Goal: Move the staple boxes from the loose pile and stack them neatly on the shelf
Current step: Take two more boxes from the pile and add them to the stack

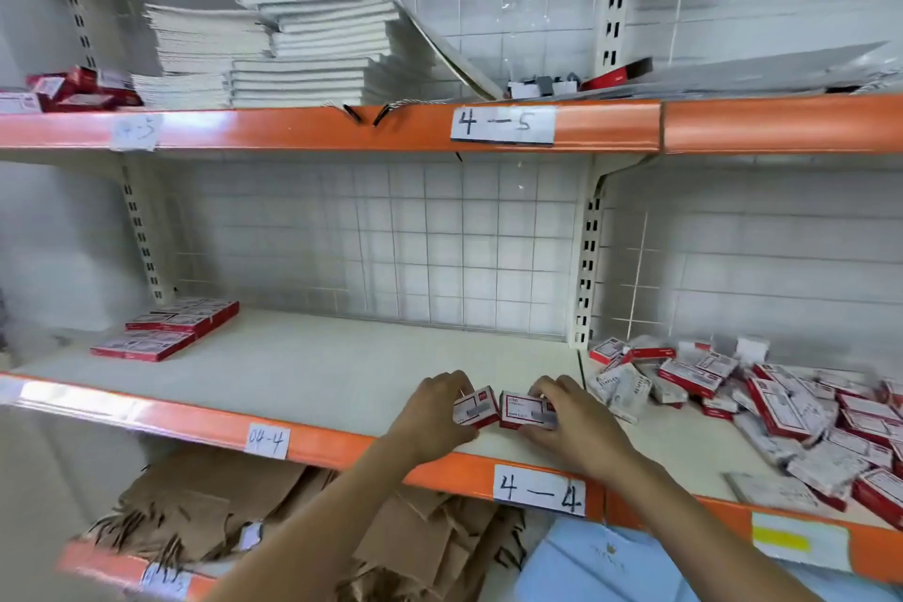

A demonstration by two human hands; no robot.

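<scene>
**Supervisor:** Report the current step.

**Operator:** Step in hand, as I judge it: transfer and alignment. I have two staple boxes at the front edge of the middle shelf (303,367), the one tagged 4-4 (539,489). My left hand (432,411) has its grip clamped on the left staple box (475,407). My right hand (569,416) has its grip clamped on the right staple box (527,410). The two boxes sit side by side, nearly touching, label faces toward me.

**Supervisor:** Location of the remaining stock?

**Operator:** The loose pile (762,398) lies on the same shelf level, to my right, past the white upright (589,254). It holds many boxes at mixed angles. A neat stack of staple boxes (166,330) stands at the far left of the shelf, well apart from my hands. The surface between is bare.

**Supervisor:** Requirement for the next move?

**Operator:** My assessment: carry both boxes left to the neat stack, turn them to match its orientation, and seat them flush against the boxes already there. Whether they go on top or alongside I cannot tell from here. Keep both grips firm; the boxes are small and could tip on release.

**Supervisor:** Progress?

**Operator:** Early. The pile far outweighs the stack.
</scene>
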